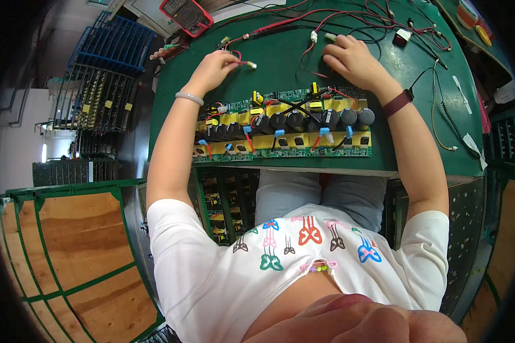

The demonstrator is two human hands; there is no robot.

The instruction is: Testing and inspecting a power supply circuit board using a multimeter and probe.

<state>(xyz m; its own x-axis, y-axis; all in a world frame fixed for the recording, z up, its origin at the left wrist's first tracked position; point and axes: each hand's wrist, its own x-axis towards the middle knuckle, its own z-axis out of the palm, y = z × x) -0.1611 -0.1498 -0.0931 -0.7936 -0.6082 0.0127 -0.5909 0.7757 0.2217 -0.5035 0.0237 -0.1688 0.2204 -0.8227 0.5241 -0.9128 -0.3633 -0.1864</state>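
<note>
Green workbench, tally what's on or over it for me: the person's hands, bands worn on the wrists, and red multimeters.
Hands: 2, the left hand and the right hand
Wristbands: 2, a pale grey band and a dark red band
Red multimeter: 1
Total: 5

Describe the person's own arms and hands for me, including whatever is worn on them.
Both hands are bare, without gloves. Short, loose white sleeves leave the forearms uncovered. The left hand has a smooth, pale, rounded bangle at its wrist. The right hand has a flat, dark maroon band at its wrist; a thin black cord appears to run from it.
</note>
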